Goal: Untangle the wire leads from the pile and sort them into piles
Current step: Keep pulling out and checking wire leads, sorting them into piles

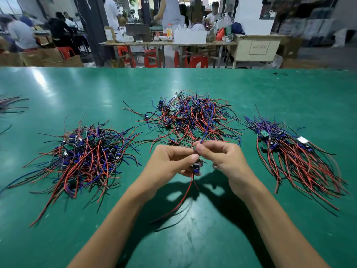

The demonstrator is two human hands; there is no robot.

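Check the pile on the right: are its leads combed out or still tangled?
Combed out. In the right pile the red and black leads fan the same way toward the near right, with the small boards bunched at its far end, unlike the jumbled middle pile.

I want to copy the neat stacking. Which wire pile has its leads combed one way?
The right pile: its red leads fan toward the near right edge; the middle pile and left pile are tangled.
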